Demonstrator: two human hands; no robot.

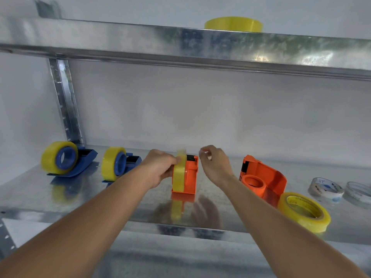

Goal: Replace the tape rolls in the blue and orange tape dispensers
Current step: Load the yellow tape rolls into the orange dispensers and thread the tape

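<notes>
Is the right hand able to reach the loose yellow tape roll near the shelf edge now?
Probably yes: the right hand holds nothing large, and the yellow tape roll lies open at its right, with only the empty orange dispenser behind it.

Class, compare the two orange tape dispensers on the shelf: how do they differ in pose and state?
The left orange dispenser stands upright; the right orange dispenser lies on its side. The left one carries a yellow tape roll; the right one's hub is bare. The left hand holds the left one; nothing touches the right one. Both are orange plastic.

Soft even light; shelf (281, 51) glare; edges bowed, slight blur.
</notes>
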